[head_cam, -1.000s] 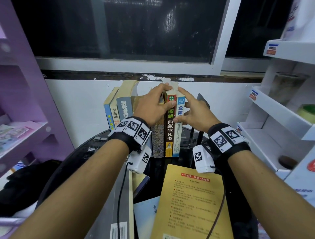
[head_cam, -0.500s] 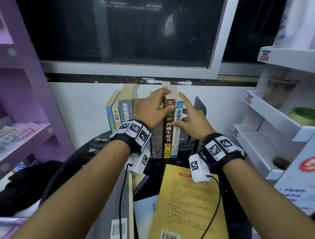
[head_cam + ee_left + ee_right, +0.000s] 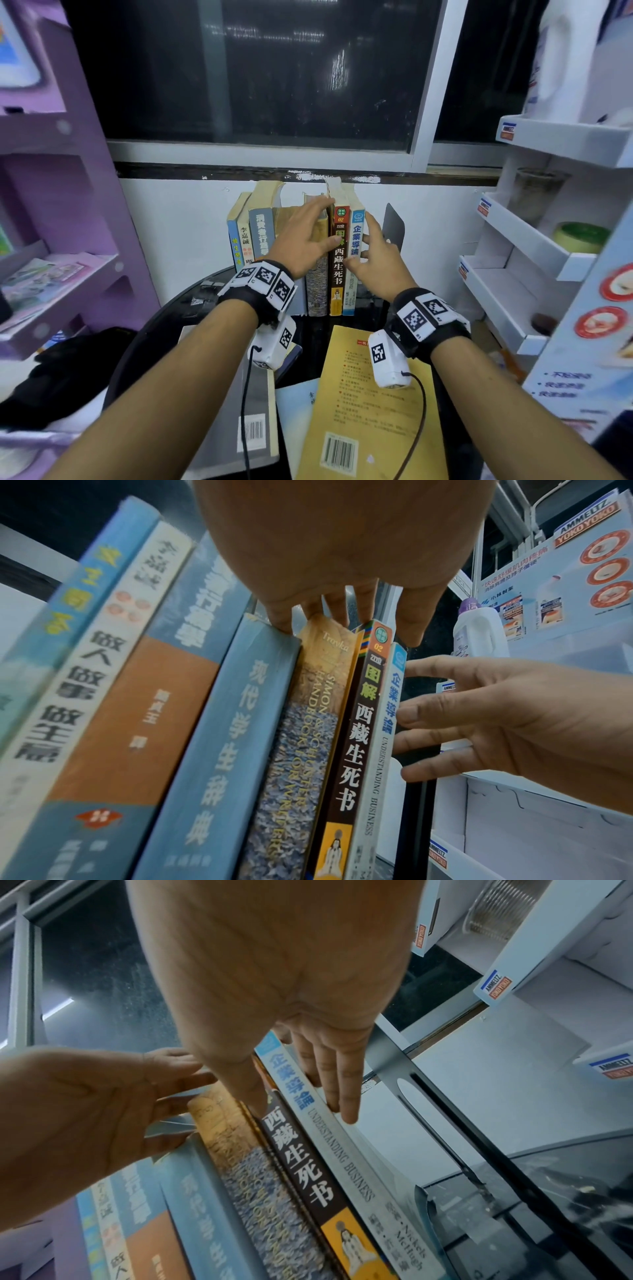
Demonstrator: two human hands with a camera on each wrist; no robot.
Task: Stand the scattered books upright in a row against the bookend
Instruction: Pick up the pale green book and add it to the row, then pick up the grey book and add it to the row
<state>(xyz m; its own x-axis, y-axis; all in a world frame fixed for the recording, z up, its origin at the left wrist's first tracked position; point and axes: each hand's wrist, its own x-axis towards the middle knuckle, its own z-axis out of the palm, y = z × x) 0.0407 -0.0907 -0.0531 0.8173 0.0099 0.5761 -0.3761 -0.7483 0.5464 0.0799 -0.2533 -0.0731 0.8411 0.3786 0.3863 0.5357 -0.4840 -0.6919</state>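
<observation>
Several books stand upright in a row [image 3: 260, 236] at the back of the black table [image 3: 161, 329]. My left hand [image 3: 308, 234] lies with spread, straight fingers over the top of the mottled handbook [image 3: 301, 750], and its thumb touches the dark brown book [image 3: 337, 263]. My right hand [image 3: 371, 246] presses flat fingers on the right cover of the white-blue business book [image 3: 339, 1153], the last in the row. Its thumb rests on the brown book's spine. The grey metal bookend [image 3: 394, 222] stands just right of that hand, a gap away from the row.
A yellow book [image 3: 359, 418], a light blue book [image 3: 296, 404] and a grey book with a barcode [image 3: 253, 421] lie flat at the table's near side. A purple shelf [image 3: 68, 260] stands at the left, white display shelves [image 3: 520, 274] at the right, and a wall with a window behind.
My left hand's fingers have loosened from gripping the book tops and now lie spread. My right hand has slid a little lower along the last book. The row stays upright.
</observation>
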